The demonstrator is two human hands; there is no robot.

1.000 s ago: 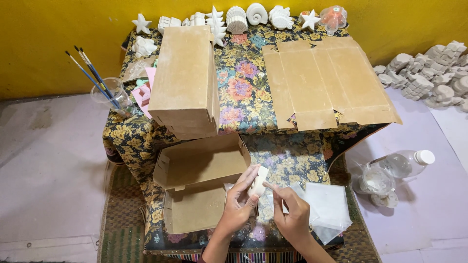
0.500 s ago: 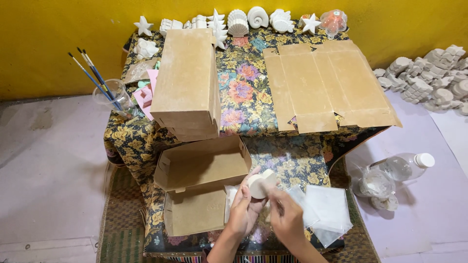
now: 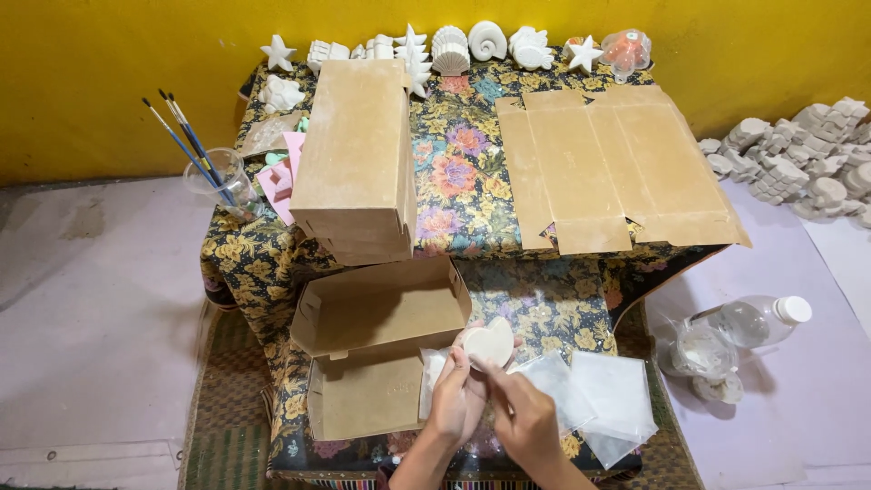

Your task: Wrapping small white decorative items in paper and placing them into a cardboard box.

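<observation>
A bright yellow wall [image 3: 136, 82] is running behind a low table [image 3: 472, 181] draped in a dark floral cloth, and pale matte sheeting [image 3: 100, 308] is covering the floor around it.

At the far left edge of the table a clear plastic cup [image 3: 218, 181] is holding thin blue-handled paintbrushes [image 3: 181, 141], with pink foam shapes [image 3: 283, 177] lying just beside it. Next, a tall folded box of plain brown cardboard [image 3: 358, 163] is lying on the cloth, and below it an open cardboard box [image 3: 376, 349] is sitting with its flap folded down toward the camera.

Along the back edge smooth white plaster figures [image 3: 454, 50], stars and shells, are standing in a row.

Near the front, both hands are meeting over the cloth: the left hand [image 3: 458, 399] is pinching a rounded, chalky white plaster piece [image 3: 490, 345] just right of the open box, while the right hand [image 3: 526, 422] is closing its fingers on a thin clear plastic bag [image 3: 435, 377] beneath the piece. More glossy clear bags [image 3: 608, 399] are lying just to the right.

Farther right, a flattened cardboard sheet [image 3: 617, 172] is lying across the table, a clear plastic bottle [image 3: 753, 322] is lying on the floor, and rough white plaster pieces [image 3: 798, 159] are piling up against the wall.
</observation>
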